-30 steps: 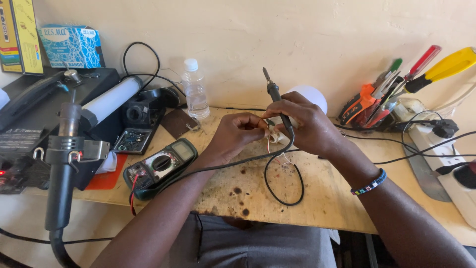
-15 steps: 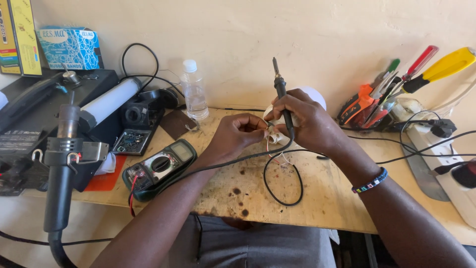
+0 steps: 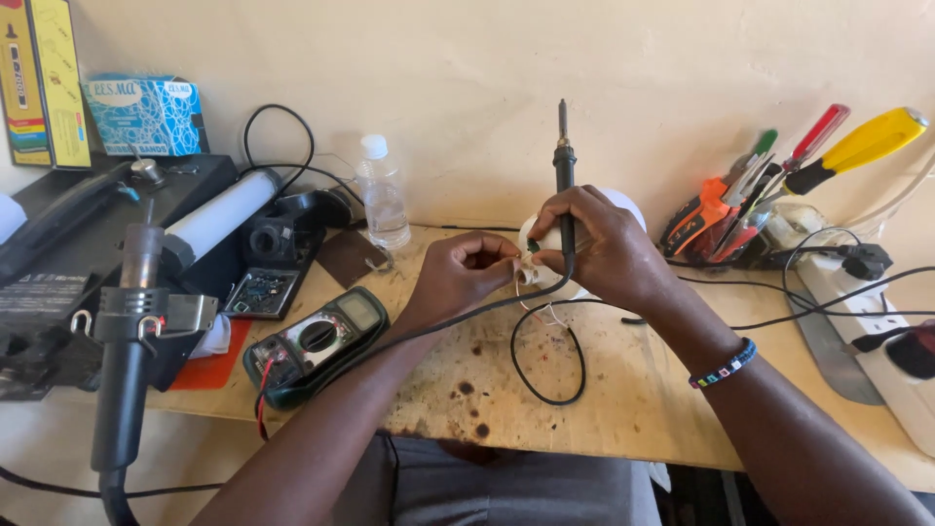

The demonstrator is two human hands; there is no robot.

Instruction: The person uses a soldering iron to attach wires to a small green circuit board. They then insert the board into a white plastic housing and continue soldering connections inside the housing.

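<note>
Soldering iron [image 3: 563, 185] now upright, right hand [image 3: 599, 248] gripping.

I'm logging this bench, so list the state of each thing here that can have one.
right hand: closed around soldering iron, tip pointing up
left hand: pinching a thin white wire
water bottle: upright, capped
multimeter: lying flat, leads attached
black plug: seated in the white power strip
hot-air gun: nozzle up

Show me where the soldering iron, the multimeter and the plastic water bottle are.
soldering iron [image 3: 563, 170], head view, on its black upper handle.
multimeter [image 3: 317, 339], head view, on its round dial.
plastic water bottle [image 3: 384, 205], head view, on its clear body.
</note>
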